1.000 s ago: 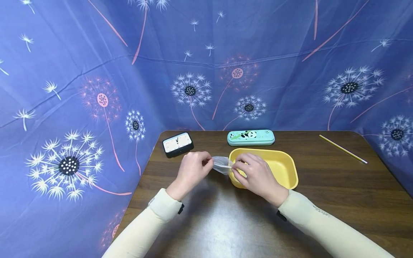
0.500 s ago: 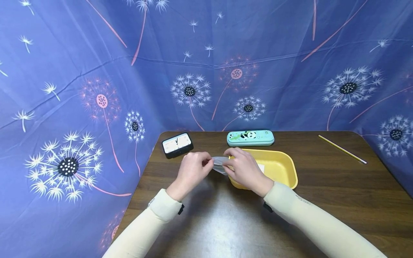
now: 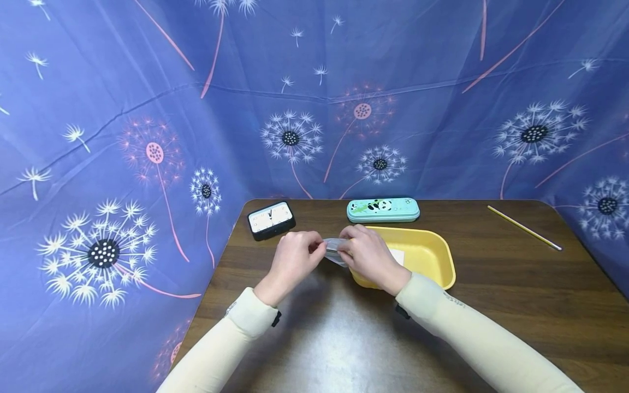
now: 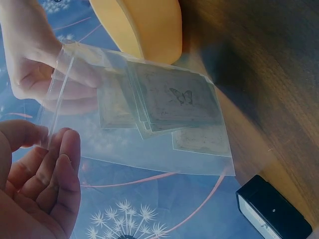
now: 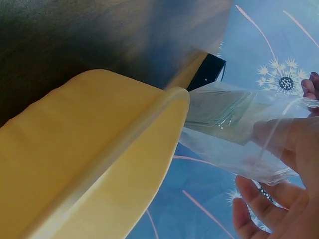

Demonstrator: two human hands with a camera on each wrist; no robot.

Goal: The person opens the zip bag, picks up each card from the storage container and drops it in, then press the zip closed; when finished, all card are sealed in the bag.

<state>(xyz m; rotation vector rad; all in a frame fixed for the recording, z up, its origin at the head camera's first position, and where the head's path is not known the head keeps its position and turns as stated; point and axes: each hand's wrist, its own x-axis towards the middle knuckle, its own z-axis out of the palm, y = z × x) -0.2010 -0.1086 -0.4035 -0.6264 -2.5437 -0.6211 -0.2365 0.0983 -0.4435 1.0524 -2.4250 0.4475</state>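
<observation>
A clear plastic zip bag (image 4: 149,159) hangs between my two hands, above the table. Several small printed cards (image 4: 174,97), one bearing a butterfly, lie inside it. My left hand (image 3: 296,260) pinches the bag at its zip edge. Fingers of my right hand (image 3: 369,256) show hazily through the plastic, close to the cards' edge; whether they grip a card or the bag is unclear. Other fingers of that hand (image 5: 264,204) lie loosely curved below the bag. Beneath the right hand stands a yellow plastic tub (image 3: 444,262) with a white paper piece (image 3: 398,256) in it.
A black-framed clock (image 3: 271,219) stands at the table's back left. Behind the tub lies a mint panda pencil case (image 3: 383,210). On the right is a yellow pencil (image 3: 524,227). Blue dandelion-printed cloth (image 3: 314,98) hangs behind the wooden table (image 3: 516,295).
My right hand has moved left, farther over the bag, uncovering the white paper in the tub. My left hand keeps its place and its pinch on the bag.
</observation>
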